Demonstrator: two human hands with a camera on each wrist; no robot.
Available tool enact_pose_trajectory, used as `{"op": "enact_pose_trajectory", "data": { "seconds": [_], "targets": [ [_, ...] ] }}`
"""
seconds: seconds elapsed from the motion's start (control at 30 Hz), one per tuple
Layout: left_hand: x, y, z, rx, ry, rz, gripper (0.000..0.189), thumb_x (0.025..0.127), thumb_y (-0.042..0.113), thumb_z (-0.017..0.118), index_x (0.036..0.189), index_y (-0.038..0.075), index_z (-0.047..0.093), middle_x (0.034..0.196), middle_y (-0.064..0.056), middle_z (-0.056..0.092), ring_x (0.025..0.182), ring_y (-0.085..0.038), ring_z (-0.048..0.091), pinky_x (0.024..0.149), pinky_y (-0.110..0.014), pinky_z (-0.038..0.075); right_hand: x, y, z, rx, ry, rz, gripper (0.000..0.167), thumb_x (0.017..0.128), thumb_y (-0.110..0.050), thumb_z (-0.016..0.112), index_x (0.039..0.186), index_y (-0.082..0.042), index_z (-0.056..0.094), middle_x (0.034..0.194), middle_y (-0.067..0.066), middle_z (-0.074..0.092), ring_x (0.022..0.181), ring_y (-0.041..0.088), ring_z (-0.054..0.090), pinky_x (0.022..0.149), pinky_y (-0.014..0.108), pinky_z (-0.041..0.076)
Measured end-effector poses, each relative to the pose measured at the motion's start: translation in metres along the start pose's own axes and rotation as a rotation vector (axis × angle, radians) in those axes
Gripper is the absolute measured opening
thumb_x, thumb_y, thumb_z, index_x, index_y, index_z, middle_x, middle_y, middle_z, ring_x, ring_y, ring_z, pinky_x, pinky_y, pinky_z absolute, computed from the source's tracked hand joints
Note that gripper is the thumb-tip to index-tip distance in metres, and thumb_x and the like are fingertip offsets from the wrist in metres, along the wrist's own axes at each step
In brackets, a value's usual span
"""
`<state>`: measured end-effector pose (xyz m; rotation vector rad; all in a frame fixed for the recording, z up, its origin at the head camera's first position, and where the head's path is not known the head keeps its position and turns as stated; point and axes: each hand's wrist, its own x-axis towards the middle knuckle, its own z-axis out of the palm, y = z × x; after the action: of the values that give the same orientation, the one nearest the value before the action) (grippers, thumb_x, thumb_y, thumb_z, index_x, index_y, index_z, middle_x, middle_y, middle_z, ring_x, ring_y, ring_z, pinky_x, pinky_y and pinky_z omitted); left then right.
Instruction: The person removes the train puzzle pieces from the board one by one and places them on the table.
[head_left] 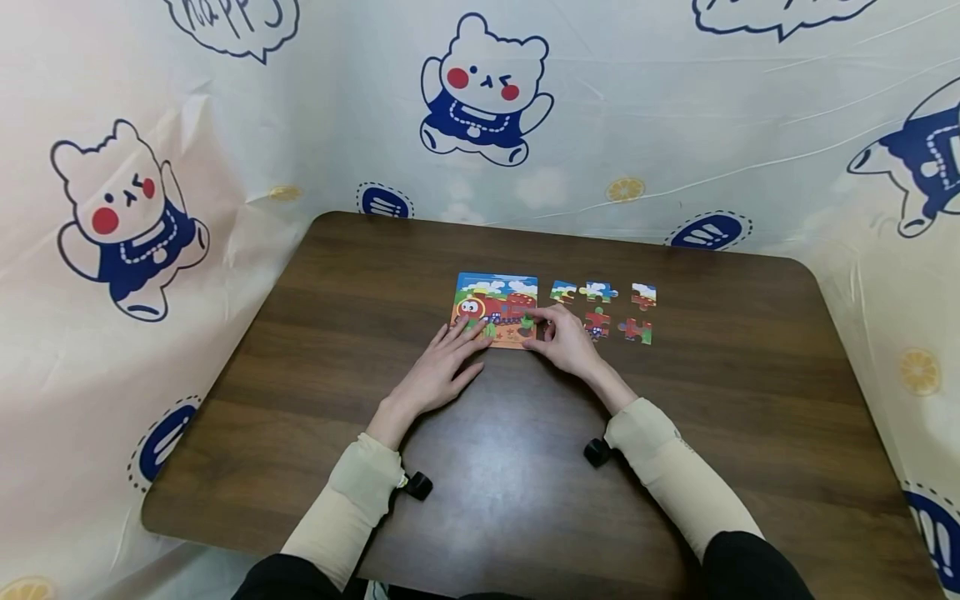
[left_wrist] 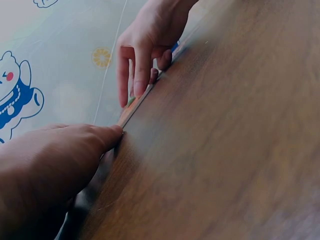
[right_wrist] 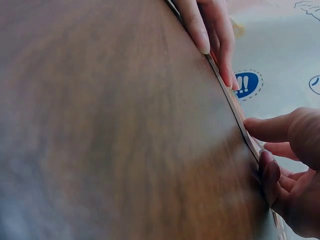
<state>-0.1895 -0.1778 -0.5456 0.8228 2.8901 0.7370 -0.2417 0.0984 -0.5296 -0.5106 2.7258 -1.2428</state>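
Puzzle (head_left: 498, 307) under spread left grip (head_left: 441, 367); right grip (head_left: 567, 342) pinches edge.

The dark-brown wooden surface (head_left: 750, 375) is viewed from the head, from above and well back, facing forward and down. From the small black left wrist camera (head_left: 417, 486) and the small black right wrist camera (head_left: 597, 452), low, near, tilted views are taken from opposite sides; by both, the bare left grip (head_left: 438, 371), the bare right grip (head_left: 570, 342) and an edge of the flat, colourful puzzle board (head_left: 500, 310) are shared.
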Motion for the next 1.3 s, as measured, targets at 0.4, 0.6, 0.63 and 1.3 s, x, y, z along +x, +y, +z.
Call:
{"op": "enact_pose_trajectory", "data": {
  "seconds": [0.4,0.6,0.63,1.3],
  "targets": [
    [0.002,0.001,-0.002,0.003,-0.028,-0.023,0.052,0.115,0.033,0.059,0.165,0.018,0.053,0.183,-0.004,0.031,0.174,-0.032,0.017,0.141,-0.062,0.012,-0.002,0.007,0.003,0.095,0.028,0.002,0.047,0.098,-0.014,0.085,0.143,-0.006,0.073,0.123,0.017,0.07,0.075,0.017,0.054,0.068,0.027,0.042],
    [0.003,0.003,-0.003,0.003,-0.033,-0.025,0.052,0.116,0.033,0.058,0.165,0.018,0.053,0.183,-0.004,0.031,0.174,-0.032,0.016,0.141,-0.062,0.012,-0.004,0.013,0.003,0.142,0.031,-0.035,0.048,0.098,-0.015,0.086,0.144,-0.007,0.073,0.12,0.016,0.07,0.077,0.016,0.055,0.068,0.025,0.043],
    [0.003,0.003,-0.003,0.003,-0.034,-0.025,0.052,0.116,0.033,0.058,0.165,0.017,0.053,0.183,-0.004,0.032,0.174,-0.032,0.016,0.141,-0.062,0.012,-0.004,0.014,0.003,0.152,0.03,-0.041,0.049,0.097,-0.014,0.086,0.144,-0.008,0.073,0.12,0.016,0.07,0.078,0.016,0.055,0.068,0.025,0.044],
    [-0.001,0.0,-0.001,0.028,-0.042,-0.024,0.053,0.116,0.034,0.056,0.167,0.018,0.051,0.183,-0.005,0.03,0.174,-0.033,0.017,0.14,-0.063,0.013,-0.009,0.016,0.01,0.263,0.093,-0.052,0.041,0.096,-0.012,0.087,0.136,-0.007,0.078,0.118,0.017,0.074,0.076,0.014,0.057,0.068,0.022,0.045]
  ]
}}
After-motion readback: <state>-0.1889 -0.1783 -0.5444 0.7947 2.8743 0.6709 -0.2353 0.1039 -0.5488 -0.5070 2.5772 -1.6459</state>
